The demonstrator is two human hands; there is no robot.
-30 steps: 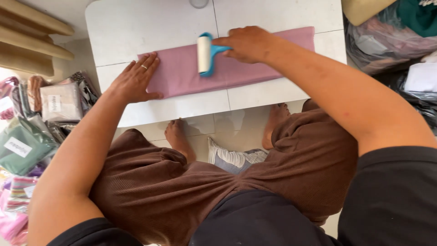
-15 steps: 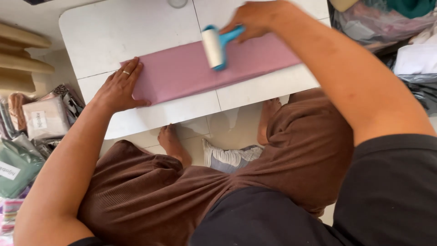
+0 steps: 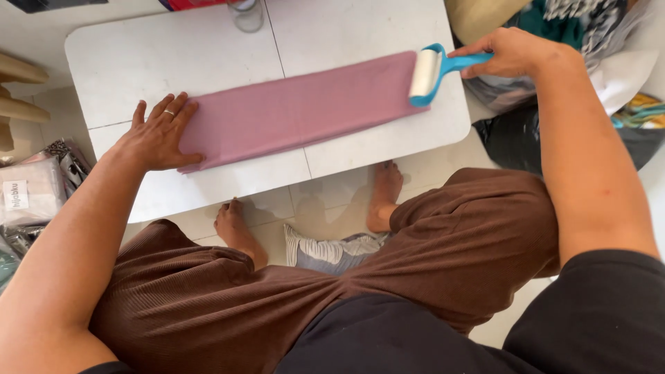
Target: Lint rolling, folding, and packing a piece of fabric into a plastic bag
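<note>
**Two hands, one strip of pink cloth, and a roller at the table's edge**

Two bare feet [image 3: 377, 197] rest on the tiled floor beneath a low white table [image 3: 173, 55], beside a striped cloth [image 3: 325, 251] lying between them. Above, along the table's near half, a folded pink cloth [image 3: 298, 111] stretches from close to the left edge almost to the right edge. The left hand [image 3: 158, 135], open and pressed flat with fingers spread, pins the cloth's left end; a ring shows on one finger. At the opposite end, the right hand [image 3: 509, 52] is closed around the blue handle of a lint roller [image 3: 424, 73], whose white drum sits on the cloth's right end, close to the table's right edge. The hand itself hangs beyond that edge, over bags of fabric [image 3: 603, 41] heaped on the floor.

The likeliest slip, judged from this position: the drum runs off the cloth's end and off the table, or its sticky surface lifts and drags the loose right end, rucking the fold, since only the far left is held down. A clear glass [image 3: 246, 14] stands at the table's far edge, well apart from the cloth, and would be at risk only if the table were jolted.
</note>
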